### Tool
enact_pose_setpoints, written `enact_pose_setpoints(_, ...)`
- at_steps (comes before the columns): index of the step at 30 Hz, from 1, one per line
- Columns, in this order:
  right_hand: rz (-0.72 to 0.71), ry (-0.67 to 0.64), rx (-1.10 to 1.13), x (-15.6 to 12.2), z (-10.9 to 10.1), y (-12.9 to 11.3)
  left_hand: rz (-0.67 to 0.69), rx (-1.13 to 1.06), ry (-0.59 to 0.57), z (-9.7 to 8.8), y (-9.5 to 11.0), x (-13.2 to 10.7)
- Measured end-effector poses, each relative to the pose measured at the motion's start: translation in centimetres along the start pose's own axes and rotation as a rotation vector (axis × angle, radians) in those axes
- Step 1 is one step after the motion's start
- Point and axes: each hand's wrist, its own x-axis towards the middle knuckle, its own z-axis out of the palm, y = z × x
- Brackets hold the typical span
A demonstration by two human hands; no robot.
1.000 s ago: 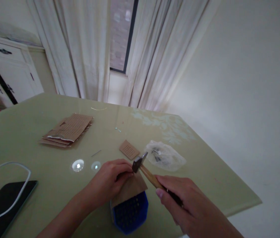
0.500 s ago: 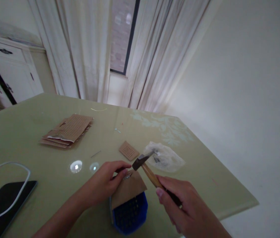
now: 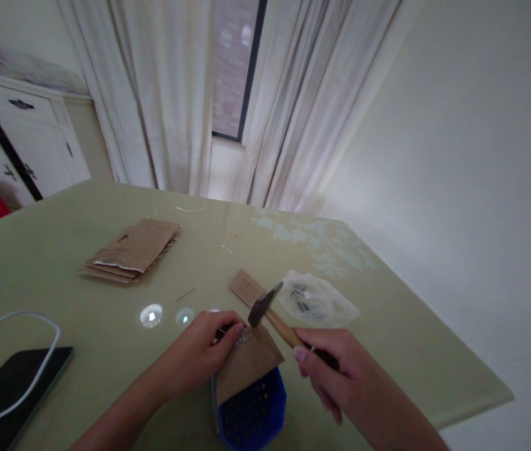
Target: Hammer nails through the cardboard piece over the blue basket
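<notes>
My right hand (image 3: pixel 335 379) grips the wooden handle of a small hammer (image 3: pixel 265 310), whose metal head hovers just above the far corner of a brown cardboard piece (image 3: pixel 249 363). That cardboard lies on a blue perforated block (image 3: pixel 253 410) near the table's front edge. My left hand (image 3: pixel 204 351) pinches something small and metallic at the cardboard's far corner, right under the hammer head; I cannot make out what it is.
A small perforated cardboard square (image 3: pixel 245 288) and a clear plastic bag of small metal parts (image 3: pixel 319 297) lie beyond the hammer. A stack of perforated cardboard sheets (image 3: pixel 131 249) sits further left. A black phone (image 3: pixel 9 391) with a white cable (image 3: pixel 21 316) lies at the front left of the green table (image 3: pixel 387 326).
The hammer head swung out to the right over the bag and has come back over the cardboard's corner. My left hand has stayed pinched there. The camera shifted slightly.
</notes>
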Motion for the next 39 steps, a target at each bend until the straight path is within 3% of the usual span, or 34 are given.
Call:
enact_pose_setpoints(4,-0.033,0.072,0.384,5.9,-0.9,3.2,-0.027,0.009,0.003,-0.9,-1.4,0.5)
enact_pose_setpoints(6,-0.03,0.094,0.672,9.2,-0.5,5.3,-0.083,0.134,0.135,-1.8,-2.8,1.1)
enact_pose_setpoints(9,-0.021,0.119,0.788,12.4,0.5,8.3,-0.21,0.423,0.384,-3.4,-5.6,1.7)
enact_pose_setpoints(12,0.006,0.123,0.847,13.0,1.2,10.5,-0.294,0.543,0.462,-4.6,-7.9,1.9)
enact_pose_setpoints(17,0.04,0.116,0.905,12.2,1.4,11.5,-0.317,0.568,0.404,-4.9,-9.2,2.0)
enact_pose_setpoints(22,0.048,0.096,0.935,12.2,1.9,11.1,-0.251,0.475,0.363,-3.8,-7.1,2.5)
enact_pose_setpoints(24,0.046,0.088,0.937,12.2,2.1,11.0,-0.171,0.338,0.325,-2.9,-5.2,2.4)
enact_pose_setpoints(27,0.047,0.075,0.936,12.2,2.3,11.0,0.007,-0.055,0.259,-1.1,-2.1,1.9)
enact_pose_setpoints(29,0.05,0.077,0.937,12.3,2.3,11.1,0.047,-0.177,0.235,-0.1,-0.6,1.4)
enact_pose_setpoints(33,0.054,0.081,0.94,12.4,2.2,11.2,0.022,-0.148,0.184,0.8,0.6,0.8)
enact_pose_setpoints(39,0.059,0.086,0.945,12.5,2.1,11.0,0.029,-0.12,0.166,0.7,0.9,1.0)
